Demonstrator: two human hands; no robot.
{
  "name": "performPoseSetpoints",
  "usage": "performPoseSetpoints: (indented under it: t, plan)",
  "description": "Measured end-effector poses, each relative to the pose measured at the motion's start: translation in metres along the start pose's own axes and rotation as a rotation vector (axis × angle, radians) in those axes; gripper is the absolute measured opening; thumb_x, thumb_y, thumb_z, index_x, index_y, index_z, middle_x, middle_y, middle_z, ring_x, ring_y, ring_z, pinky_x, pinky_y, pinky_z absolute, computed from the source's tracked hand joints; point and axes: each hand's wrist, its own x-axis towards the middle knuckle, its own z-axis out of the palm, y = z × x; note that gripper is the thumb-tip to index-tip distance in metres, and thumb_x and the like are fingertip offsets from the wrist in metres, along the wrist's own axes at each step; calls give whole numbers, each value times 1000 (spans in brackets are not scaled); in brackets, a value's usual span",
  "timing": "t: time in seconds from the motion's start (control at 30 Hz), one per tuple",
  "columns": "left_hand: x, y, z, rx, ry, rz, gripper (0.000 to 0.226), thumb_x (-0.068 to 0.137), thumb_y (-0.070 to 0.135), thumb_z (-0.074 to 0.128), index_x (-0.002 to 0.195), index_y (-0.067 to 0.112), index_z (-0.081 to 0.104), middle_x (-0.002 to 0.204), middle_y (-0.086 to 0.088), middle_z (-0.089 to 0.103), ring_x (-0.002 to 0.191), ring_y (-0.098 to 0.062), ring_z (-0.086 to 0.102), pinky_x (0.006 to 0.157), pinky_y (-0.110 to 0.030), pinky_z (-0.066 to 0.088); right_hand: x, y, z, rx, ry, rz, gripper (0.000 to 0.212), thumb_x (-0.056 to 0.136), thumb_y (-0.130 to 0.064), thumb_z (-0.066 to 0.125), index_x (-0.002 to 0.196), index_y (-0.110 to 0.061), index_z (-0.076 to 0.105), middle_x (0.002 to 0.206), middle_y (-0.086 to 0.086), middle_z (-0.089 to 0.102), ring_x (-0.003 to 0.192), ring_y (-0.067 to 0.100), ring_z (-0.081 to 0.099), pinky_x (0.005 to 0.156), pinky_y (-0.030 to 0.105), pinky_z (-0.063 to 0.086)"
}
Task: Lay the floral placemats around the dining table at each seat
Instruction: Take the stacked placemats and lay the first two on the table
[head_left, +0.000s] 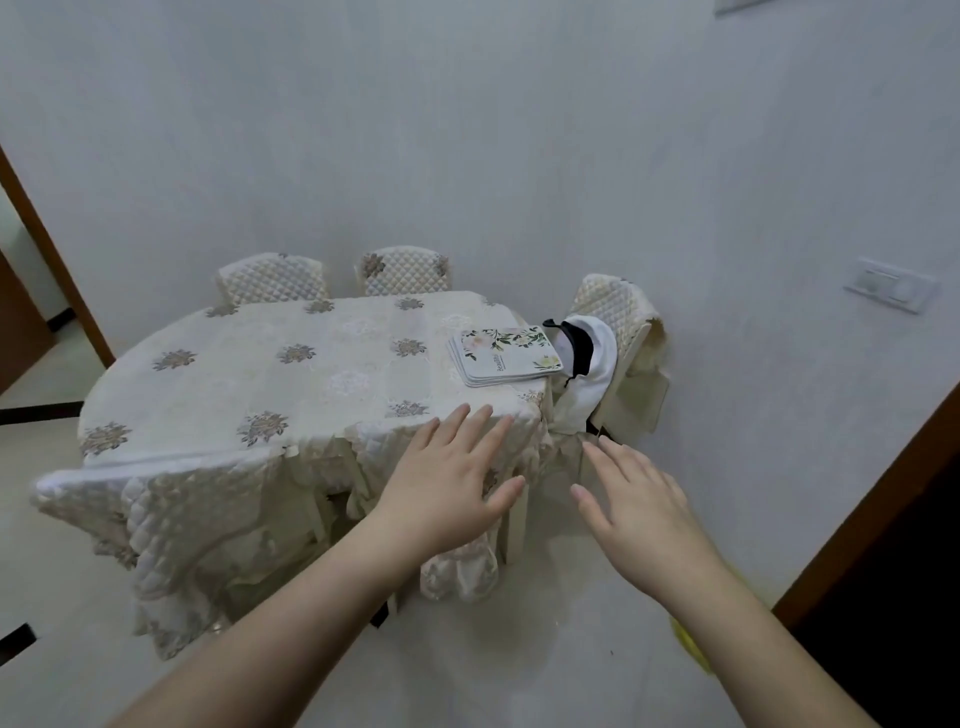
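Note:
A stack of several floral placemats (505, 355), white with green leaves and pale flowers, lies near the right end of the dining table (270, 374), which wears a cream quilted cloth with grey flower motifs. My left hand (451, 478) reaches forward with straight, spread fingers, in front of the table's near right corner and short of the stack. My right hand (636, 499) is stretched out beside it, fingers straight, over the floor to the right of the table. Both hands hold nothing.
Two quilted chairs (272, 279) (404, 270) stand at the table's far side, one at the right end (618, 312) with a white and black garment (587, 358) over it, one at the near left (171, 514). Walls close in behind and to the right; a doorway (883, 545) opens at right.

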Motion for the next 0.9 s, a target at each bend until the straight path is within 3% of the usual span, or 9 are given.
performPoseSetpoints:
  t: [0.5,0.9]
  plan:
    - [231,-9,84,38,-78,-130,73,93,65,22,156,28,9,165,3,8,151,-17,2,121,-40,2,229,111,42,23,-13,-74,59,100,-50,30,154,-26,25,162,-6,21,148,14,16,119,37,15]
    - [342,-55,153,26,-130,-203,67,97,60,15,156,28,8,165,1,8,151,-19,1,121,-41,4,364,146,92,75,-109,-108,61,100,-49,33,155,-26,20,164,-4,16,150,16,14,120,40,16]
